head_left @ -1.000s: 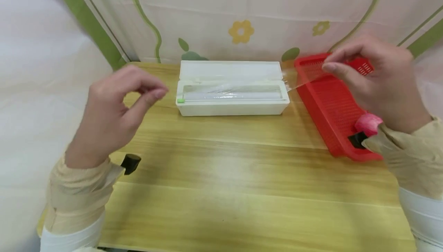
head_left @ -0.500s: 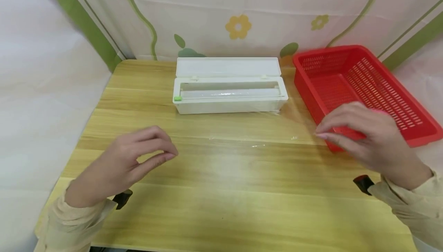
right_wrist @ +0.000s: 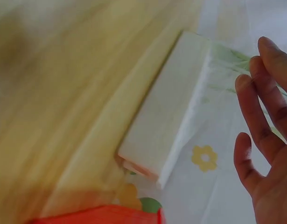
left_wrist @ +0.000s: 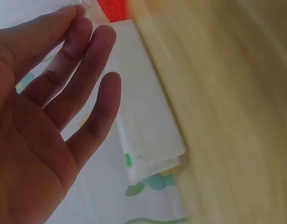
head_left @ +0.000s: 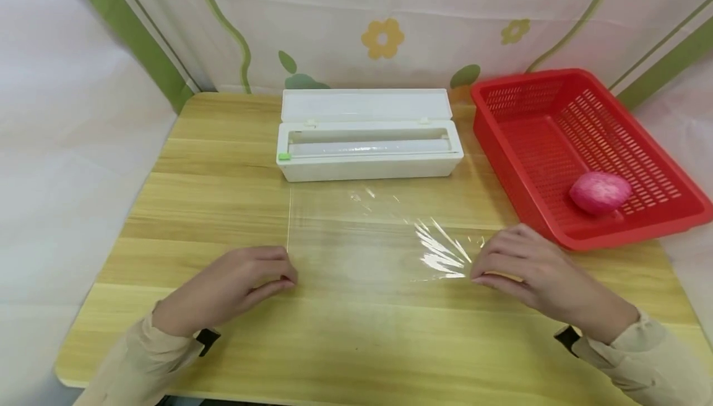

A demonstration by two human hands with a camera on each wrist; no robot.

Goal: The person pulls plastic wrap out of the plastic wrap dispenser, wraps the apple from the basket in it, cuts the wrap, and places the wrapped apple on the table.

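A clear sheet of cling film (head_left: 356, 239) lies spread low over the wooden table, with shiny creases fanning out toward its right front corner. My left hand (head_left: 231, 288) pinches the sheet's left front corner between thumb and fingertips. At the right front corner, my right hand (head_left: 548, 276) pinches it the same way, bunching the film there. Behind the sheet stands a white cling film dispenser (head_left: 367, 169), its lid folded back and a roll inside. A small green slider (head_left: 285, 156) sits at the left end of its front edge.
A red perforated basket (head_left: 501, 158) stands at the back right, close to my right hand. Inside it rests a pink, oval, mottled object (head_left: 600, 192). A white curtain (head_left: 334, 10) with flowers and green stripes hangs behind the table (head_left: 345, 350).
Both hands have come down from above the dispenser toward the table's front, drawing the film off the box and onto the tabletop. The pink object in the basket is fully uncovered now.
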